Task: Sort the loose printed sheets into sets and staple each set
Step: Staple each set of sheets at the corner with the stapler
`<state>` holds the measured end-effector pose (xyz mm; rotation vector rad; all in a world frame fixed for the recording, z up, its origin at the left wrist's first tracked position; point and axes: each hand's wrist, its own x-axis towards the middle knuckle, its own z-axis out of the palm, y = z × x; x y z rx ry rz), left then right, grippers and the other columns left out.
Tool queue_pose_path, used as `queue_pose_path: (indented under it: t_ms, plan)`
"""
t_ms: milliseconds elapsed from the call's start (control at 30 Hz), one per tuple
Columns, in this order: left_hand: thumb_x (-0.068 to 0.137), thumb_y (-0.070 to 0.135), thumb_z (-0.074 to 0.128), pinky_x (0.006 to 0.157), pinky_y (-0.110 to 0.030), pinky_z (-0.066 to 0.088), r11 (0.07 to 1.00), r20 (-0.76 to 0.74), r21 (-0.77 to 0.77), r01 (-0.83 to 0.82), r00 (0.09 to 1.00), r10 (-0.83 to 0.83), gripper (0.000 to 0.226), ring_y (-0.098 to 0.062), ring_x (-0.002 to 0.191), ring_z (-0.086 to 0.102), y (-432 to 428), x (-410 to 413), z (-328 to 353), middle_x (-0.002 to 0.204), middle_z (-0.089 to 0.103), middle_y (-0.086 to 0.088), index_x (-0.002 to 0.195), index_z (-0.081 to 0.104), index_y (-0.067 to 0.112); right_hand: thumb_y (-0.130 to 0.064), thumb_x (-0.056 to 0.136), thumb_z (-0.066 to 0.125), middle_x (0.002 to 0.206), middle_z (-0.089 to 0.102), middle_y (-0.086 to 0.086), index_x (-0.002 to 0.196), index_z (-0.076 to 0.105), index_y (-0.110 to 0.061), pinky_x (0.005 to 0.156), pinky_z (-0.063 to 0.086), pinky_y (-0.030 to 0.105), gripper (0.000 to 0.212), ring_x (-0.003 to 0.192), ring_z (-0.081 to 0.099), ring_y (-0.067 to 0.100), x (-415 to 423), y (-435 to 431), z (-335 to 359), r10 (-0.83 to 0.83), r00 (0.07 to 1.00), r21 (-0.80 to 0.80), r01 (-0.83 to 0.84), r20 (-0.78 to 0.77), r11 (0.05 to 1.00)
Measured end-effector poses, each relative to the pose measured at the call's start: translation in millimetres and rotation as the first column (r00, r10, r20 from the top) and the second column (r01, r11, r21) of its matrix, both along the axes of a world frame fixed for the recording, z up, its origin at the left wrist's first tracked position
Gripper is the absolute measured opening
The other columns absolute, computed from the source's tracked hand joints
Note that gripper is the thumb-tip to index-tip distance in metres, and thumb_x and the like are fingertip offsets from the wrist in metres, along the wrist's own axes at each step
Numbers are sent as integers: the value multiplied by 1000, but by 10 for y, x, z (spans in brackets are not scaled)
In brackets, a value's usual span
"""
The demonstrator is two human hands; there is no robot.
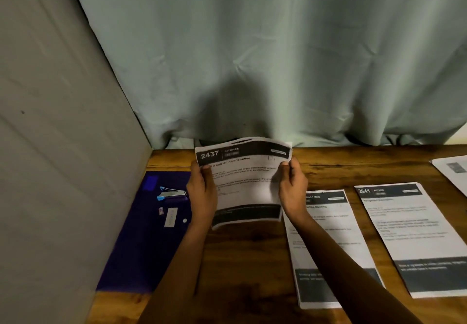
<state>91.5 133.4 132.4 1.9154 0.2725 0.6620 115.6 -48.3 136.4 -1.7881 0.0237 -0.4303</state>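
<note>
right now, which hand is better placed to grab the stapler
Left, probably. The left hand grips the 2437 sheets right beside the stapler on the purple mat; the right hand holds their far edge.

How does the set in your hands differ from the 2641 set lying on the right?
The held set is headed 2437, unlike the 2641 set. The held set is lifted and bowed, gripped at its sides by the left hand and right hand; the 2641 set lies flat on the table, untouched. Both carry a dark KITCHEN header and dark footer.
</note>
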Motion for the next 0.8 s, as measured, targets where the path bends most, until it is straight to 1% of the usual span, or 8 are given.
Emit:
queue_pose_path:
  t_ms: [67, 133, 267, 400, 500, 633, 733, 800]
  plan:
    - [99, 20, 44, 61, -11, 49, 1000, -3, 13, 3, 1000, -3, 15, 0, 74, 60, 39, 24, 66, 84, 59, 9, 105, 53, 11, -10, 100, 40, 66, 53, -7, 90, 54, -9, 49, 40, 9, 17, 54, 52, -2, 50, -25, 19, -25, 1000, -57, 23, -18, 998]
    - [98, 21, 45, 60, -11, 47, 998, -67, -36, 46, 997, -48, 13, 0, 74, 60, 97, 20, 57, 84, 60, 10, 103, 55, 15, -13, 99, 40, 67, 56, -1, 91, 54, -10, 50, 44, 20, 17, 55, 54, 4, 106, -46, -50, -14, 993, -122, -1, -116, 993]
    - [97, 26, 48, 65, -28, 51, 926, -331, -376, 48, 926, -182, 14, -17, 82, 67, 251, -70, -269, 90, 68, -3, 98, 61, 20, -17, 96, 45, 83, 61, 8, 92, 57, -10, 63, 48, 30, 15, 74, 59, 20, 97, -63, -448, 15, 891, -178, -108, -454, 978]
    - [98, 15, 46, 68, -35, 55, 840, -469, -543, -19, 836, -284, 17, -23, 78, 66, 373, -190, -669, 92, 68, -12, 104, 62, 12, -16, 98, 41, 81, 59, 9, 83, 53, -11, 67, 51, 31, 20, 77, 60, 24, -84, -30, -878, 42, 795, -120, -143, -605, 982]
    - [99, 16, 45, 70, -35, 55, 829, -453, -560, 1, 837, -307, 22, -22, 79, 66, 452, -224, -846, 96, 68, -13, 112, 62, 8, -16, 98, 39, 84, 60, 7, 95, 54, -7, 58, 46, 23, 18, 76, 60, 18, -215, 21, -1069, 45, 764, -129, -166, -643, 978]
    - [98, 20, 48, 68, -27, 55, 825, -416, -564, 36, 851, -321, 25, -17, 82, 67, 528, -220, -956, 97, 70, -7, 117, 62, 16, -20, 100, 39, 83, 58, 2, 100, 53, -7, 58, 41, 21, 19, 86, 62, 23, -277, 71, -1209, 46, 735, -139, -189, -676, 972]
    - [98, 18, 46, 71, -31, 56, 811, -414, -585, 13, 855, -312, 23, -19, 82, 66, 547, -231, -1010, 95, 69, -7, 114, 63, 16, -18, 99, 42, 96, 60, 5, 109, 52, -7, 67, 44, 21, 18, 92, 60, 19, -294, 105, -1180, 41, 743, -158, -195, -668, 968]
    - [98, 17, 46, 75, -35, 56, 802, -397, -597, 8, 866, -304, 22, -20, 83, 65, 546, -240, -1034, 95, 69, -8, 111, 64, 17, -13, 96, 48, 115, 56, 11, 120, 48, -7, 84, 47, 28, 25, 103, 53, 18, -305, 147, -1149, -38, 848, -325, -160, -528, 932]
